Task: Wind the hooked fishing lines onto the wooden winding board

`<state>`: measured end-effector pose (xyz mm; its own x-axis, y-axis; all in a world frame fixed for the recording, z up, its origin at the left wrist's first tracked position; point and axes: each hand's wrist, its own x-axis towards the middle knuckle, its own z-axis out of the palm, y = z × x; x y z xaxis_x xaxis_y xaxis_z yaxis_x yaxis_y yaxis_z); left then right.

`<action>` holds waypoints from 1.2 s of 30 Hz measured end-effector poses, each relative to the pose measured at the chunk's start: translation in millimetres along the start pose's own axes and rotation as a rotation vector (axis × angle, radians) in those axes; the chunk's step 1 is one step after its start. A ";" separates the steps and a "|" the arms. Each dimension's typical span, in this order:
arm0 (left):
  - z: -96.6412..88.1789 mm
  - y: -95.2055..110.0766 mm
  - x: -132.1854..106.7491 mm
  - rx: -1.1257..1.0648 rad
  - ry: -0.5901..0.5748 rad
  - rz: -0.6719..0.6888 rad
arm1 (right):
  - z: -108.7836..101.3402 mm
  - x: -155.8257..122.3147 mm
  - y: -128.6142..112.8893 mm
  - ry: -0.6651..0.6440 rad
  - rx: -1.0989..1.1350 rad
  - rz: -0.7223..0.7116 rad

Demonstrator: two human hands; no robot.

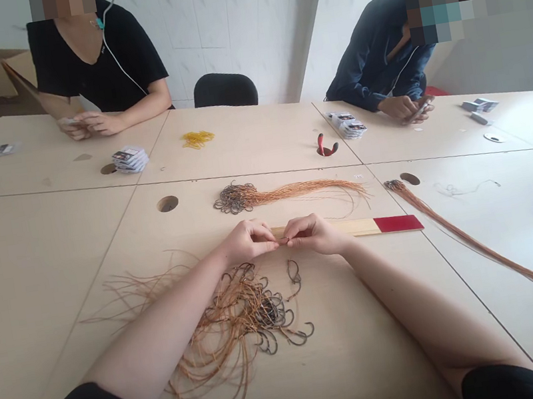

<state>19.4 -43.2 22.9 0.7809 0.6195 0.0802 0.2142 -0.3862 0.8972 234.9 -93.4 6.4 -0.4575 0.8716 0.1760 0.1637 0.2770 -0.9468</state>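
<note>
Whatever I pinch is too small to tell, nearly hidden between my fingers (296,230), which also cover the near end of the red-tipped wooden stick (352,228). Left of that stick, my left forearm (157,341) hides part of the tangle of hooks and orange cord (244,311); farther off, the stacked packets' (129,159) printing is too small to read.

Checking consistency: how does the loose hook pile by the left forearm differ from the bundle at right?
The loose hook pile sprawls in tangled loops, hooks scattered among them; the right bundle runs straight, its hooks gathered at one end. The pile lies nearer the person than the bundle. Both: dark hooks on tan lines.
</note>
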 end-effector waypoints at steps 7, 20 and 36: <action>-0.5 -1.3 0.7 -0.020 -0.035 0.013 | 0.0 -0.1 1.0 -0.017 0.042 0.000; -2.7 -4.5 2.8 0.052 -0.114 0.041 | 2.3 0.7 4.5 -0.017 -0.041 0.045; -4.4 -2.7 2.5 0.005 -0.122 0.016 | -5.1 -0.1 -2.7 0.054 0.175 0.184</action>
<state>18.2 -37.5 22.7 0.8499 0.5254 0.0406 0.2041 -0.3992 0.8939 239.0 -92.2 10.3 -0.3862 0.9224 0.0061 0.0842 0.0418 -0.9956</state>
